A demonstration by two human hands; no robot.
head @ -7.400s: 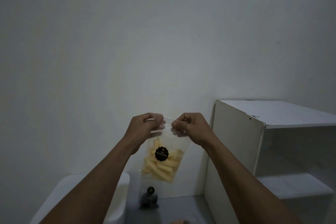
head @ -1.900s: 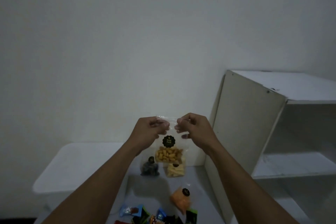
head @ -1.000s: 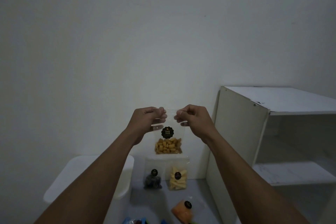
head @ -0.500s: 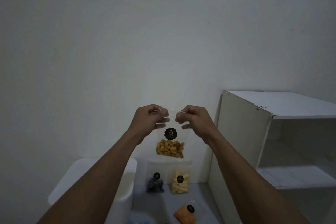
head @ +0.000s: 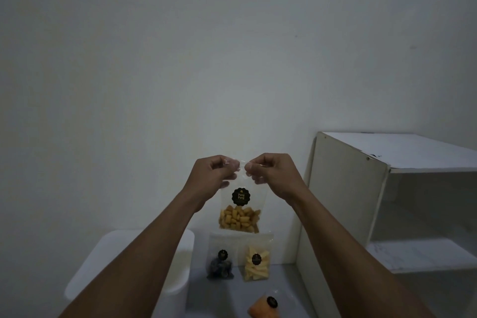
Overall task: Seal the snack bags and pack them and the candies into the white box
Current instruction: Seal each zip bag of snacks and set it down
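I hold a clear snack bag (head: 240, 210) of small golden puffs with a black round label up in front of the wall. My left hand (head: 213, 175) and my right hand (head: 271, 173) each pinch its top edge, fingertips close together. Below, a bag of dark snacks (head: 220, 264) and a bag of pale yellow sticks (head: 255, 262) stand against the wall on the grey table. An orange snack bag (head: 264, 307) lies nearer me. The white box (head: 116, 266) stands at the lower left, its lid on.
A white open shelf unit (head: 382, 188) stands at the right, its side panel close to my right forearm. The grey table surface (head: 206, 294) runs between the box and the shelf. The candies are out of frame.
The view tilted up slightly, so the candies dropped out of frame. Both hands stayed on the puff bag's top edge, their fingertips shifting a little along it.
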